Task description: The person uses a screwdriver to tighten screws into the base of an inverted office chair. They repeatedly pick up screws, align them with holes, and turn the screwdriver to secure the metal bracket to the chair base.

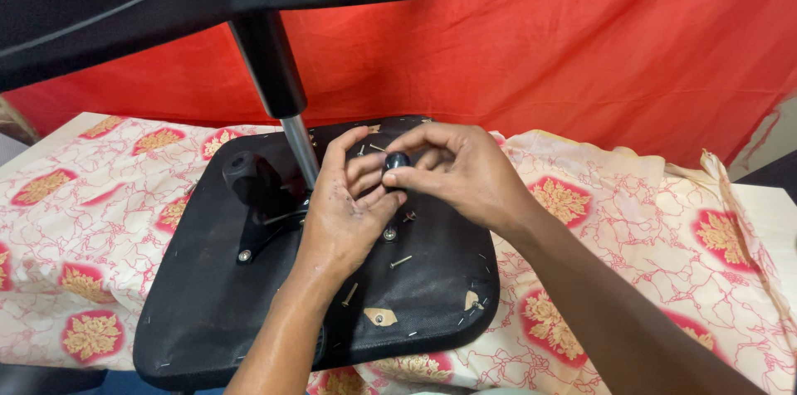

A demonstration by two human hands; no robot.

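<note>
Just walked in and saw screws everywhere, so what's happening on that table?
A person's left hand and right hand pinch a small round black knob between the fingers, above an upturned black office-chair seat. The seat lies on a floral cream-and-red cloth, its metal column sticking up. Loose silver screws lie on the seat's underside.

No packages, labels, signs or screens in view
</note>
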